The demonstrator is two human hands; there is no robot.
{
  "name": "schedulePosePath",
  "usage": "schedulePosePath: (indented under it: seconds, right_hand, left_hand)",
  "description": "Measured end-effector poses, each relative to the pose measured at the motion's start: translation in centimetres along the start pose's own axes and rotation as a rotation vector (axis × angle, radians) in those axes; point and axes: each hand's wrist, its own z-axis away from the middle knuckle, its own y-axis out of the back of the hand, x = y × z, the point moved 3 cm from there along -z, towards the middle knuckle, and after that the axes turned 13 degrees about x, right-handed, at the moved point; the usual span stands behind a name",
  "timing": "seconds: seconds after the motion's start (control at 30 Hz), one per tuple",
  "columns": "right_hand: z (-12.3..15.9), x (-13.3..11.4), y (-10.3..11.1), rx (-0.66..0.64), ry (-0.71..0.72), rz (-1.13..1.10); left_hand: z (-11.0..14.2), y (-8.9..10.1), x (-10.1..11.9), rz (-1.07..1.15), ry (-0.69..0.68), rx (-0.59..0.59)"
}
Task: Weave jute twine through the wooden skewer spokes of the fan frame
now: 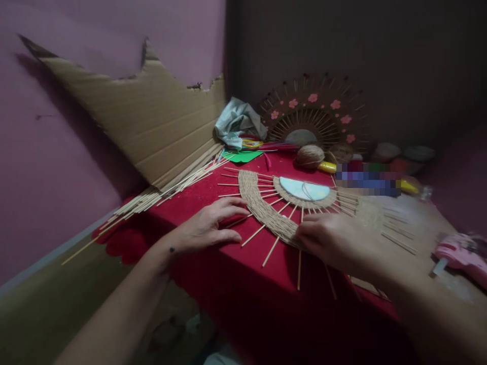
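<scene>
A half-round woven twine fan (262,213) lies on the red cloth, its thin wooden sticks spreading outward like rays. At its centre sits a light blue half-disc (304,188) with a loop of thread on it. My left hand (213,223) rests at the fan's left edge, fingers stretched apart beside the sticks and the outer woven band. Over the lower part of that band, my right hand (327,235) has its fingers pinched together. What lies between those fingertips is hidden, though they touch the band's edge.
A bundle of loose sticks (152,197) lies at left below a leaning cardboard sheet (152,116). Behind stand a finished fan with pink flowers (323,101), a twine ball (310,155) and a crumpled pale cloth (238,121). At right is a pink glue gun (460,253).
</scene>
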Motion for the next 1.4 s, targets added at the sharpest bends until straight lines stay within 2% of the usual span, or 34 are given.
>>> schedulePosePath:
  seconds: [0.17,0.27,0.37,0.5,0.67,0.9,1.1,1.4]
  right_hand:
    - [0.9,0.3,-0.6,0.073,-0.015,-0.049]
    - [0.9,0.3,-0.5,0.058,0.001,-0.058]
    - [0.9,0.5,-0.5,0.051,0.010,-0.096]
    - [1.1,0.8,-0.4,0.067,0.016,-0.167]
    - [1.5,0.6,0.3,0.001,0.025,-0.248]
    - [2.4,-0.4,1.3,-0.155,0.105,-0.408]
    - [3.1,-1.6,1.3,-0.217,0.197,-0.520]
    - [3.7,-3.0,0.7,-0.325,0.212,-0.399]
  left_hand:
    - [-0.5,0.2,0.5,-0.020,0.006,-0.017]
    - [-1.4,-0.2,1.9,-0.050,-0.001,0.046]
    - [-2.6,-1.6,3.9,0.001,-0.073,0.087]
    - [-3.7,-4.0,5.6,-0.021,-0.098,0.031]
    - [-3.8,-5.5,5.8,-0.047,-0.061,-0.058]
    - [-2.8,-5.3,5.7,-0.029,-0.077,-0.102]
    - [-2.2,-5.2,5.3,-0.045,-0.054,-0.091]
    - [-2.2,-5.3,5.3,-0.009,-0.027,-0.055]
